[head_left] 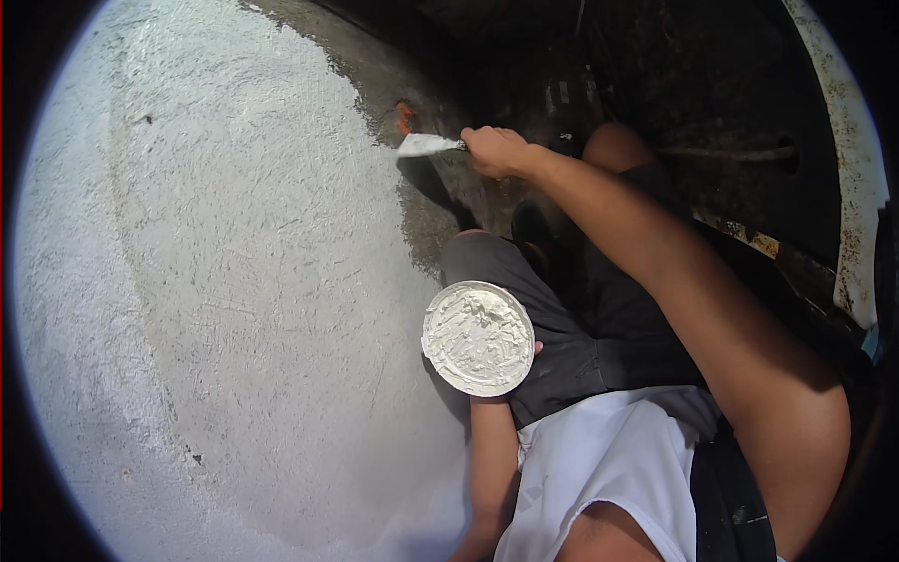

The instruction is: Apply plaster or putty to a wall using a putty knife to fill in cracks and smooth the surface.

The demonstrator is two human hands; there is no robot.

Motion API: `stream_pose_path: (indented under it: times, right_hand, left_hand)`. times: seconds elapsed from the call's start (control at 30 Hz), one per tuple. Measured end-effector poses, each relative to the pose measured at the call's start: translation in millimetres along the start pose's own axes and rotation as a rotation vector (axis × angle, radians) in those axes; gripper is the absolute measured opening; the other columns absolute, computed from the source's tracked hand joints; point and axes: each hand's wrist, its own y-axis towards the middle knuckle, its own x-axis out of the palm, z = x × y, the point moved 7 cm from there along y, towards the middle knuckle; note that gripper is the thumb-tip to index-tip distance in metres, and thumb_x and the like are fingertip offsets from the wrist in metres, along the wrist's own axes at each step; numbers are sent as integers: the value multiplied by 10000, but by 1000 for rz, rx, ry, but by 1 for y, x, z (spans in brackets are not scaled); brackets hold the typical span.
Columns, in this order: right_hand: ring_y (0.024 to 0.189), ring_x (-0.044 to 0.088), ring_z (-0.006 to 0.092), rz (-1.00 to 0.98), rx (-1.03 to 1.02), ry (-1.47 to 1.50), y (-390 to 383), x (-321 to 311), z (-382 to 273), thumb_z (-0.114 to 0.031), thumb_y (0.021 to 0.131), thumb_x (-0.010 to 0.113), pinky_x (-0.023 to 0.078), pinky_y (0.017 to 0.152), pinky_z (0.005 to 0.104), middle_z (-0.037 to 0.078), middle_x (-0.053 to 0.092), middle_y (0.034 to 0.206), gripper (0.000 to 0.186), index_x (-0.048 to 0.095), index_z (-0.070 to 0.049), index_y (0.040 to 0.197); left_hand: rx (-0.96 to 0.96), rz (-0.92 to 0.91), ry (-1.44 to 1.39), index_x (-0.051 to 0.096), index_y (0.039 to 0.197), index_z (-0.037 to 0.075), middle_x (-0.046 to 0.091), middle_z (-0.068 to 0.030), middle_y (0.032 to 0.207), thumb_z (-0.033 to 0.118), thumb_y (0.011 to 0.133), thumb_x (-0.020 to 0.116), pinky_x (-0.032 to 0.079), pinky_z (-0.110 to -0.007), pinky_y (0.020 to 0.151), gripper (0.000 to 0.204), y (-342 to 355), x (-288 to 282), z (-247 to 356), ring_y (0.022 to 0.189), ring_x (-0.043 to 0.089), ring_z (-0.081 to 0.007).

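Note:
My right hand point(496, 153) is closed around the handle of a putty knife point(427, 145). Its wide, white-smeared blade points left, by the edge where a white-coated wall point(253, 253) meets a bare grey-brown strip point(379, 89). I cannot tell whether the blade touches the surface. Below it, over my thigh, my left hand point(539, 347) holds up a round white tub point(478, 339) of thick white paste. The paste has a rough, scooped surface. Most of that hand is hidden beneath the tub; only a fingertip shows at its right side.
An orange-red patch point(405, 117) marks the bare strip just above the blade. My bent legs in dark shorts point(562, 361) are close to the wall. At the right, a curved, rust-spotted pale rim point(850, 178) borders a dark area with a thin rod point(726, 153).

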Motion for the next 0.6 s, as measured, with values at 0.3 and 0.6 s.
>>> stream_pose_path:
  times: [0.3,0.6]
  right_hand:
    - [471,354,98,-733,406,1506,-33,29,-30,-128,842,515,279,447,288,0,476,680,8,507,-128,845]
    - [562,518,254,-614,234,1278,-29,16,-24,-207,904,488,437,571,396,85,536,689,154,552,-67,911]
  left_hand:
    - [10,-24,-682,400,1649,291,386,0,1712,785,907,589,126,-632,1325,911,1,7,-18,1615,263,-299]
    - [-129,-58,-1161,385,1658,294,365,-24,1722,794,878,619,130,-641,1321,955,-3,5,-19,1614,257,-321]
